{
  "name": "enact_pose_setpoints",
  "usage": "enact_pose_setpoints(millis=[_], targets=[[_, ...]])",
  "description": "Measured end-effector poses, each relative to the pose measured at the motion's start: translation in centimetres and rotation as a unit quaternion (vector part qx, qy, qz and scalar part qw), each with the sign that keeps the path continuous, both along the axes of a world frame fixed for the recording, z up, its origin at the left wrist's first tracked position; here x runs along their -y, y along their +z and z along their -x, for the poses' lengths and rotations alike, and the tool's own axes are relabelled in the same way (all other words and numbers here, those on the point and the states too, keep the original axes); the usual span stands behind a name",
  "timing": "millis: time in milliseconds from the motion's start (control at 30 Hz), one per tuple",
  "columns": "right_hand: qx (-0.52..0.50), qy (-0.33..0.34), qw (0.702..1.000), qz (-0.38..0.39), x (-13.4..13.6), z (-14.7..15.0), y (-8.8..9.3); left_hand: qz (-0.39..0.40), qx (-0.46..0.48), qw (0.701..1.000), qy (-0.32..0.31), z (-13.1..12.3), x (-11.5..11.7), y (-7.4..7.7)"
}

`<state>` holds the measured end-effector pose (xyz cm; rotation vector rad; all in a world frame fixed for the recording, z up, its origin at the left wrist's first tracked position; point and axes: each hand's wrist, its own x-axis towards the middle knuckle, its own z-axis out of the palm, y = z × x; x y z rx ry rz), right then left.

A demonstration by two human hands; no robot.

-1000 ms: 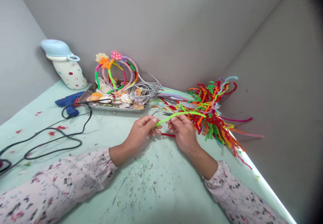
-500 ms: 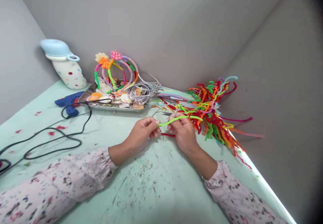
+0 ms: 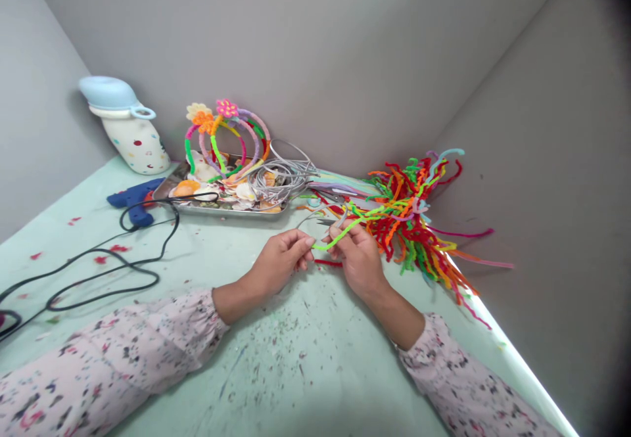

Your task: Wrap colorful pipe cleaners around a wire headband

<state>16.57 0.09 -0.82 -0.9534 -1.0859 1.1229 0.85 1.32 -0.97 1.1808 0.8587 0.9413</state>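
Green pipe cleaner [image 3: 324, 247], two-handed hold
Left hand [image 3: 279, 259] clamps one end; right hand [image 3: 363, 264] apparently pinches it farther along.

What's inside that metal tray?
The tray holds white and orange scraps, with colourful hoops and part of a grey coil over them. What lies beneath all this is covered and can't be seen.

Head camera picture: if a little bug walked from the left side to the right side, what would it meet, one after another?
Bottle → hoops → left hand → right hand → bunch of fuzzy stems.
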Motion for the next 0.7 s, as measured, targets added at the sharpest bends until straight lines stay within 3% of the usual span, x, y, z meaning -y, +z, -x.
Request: enact_pose_setpoints(millis=[700], targets=[[0.003,0.000,1.000,0.003,-0.03,-0.08,-0.10,-0.037,-0.031,0.999,-0.001,0.33,0.44,0.74]])
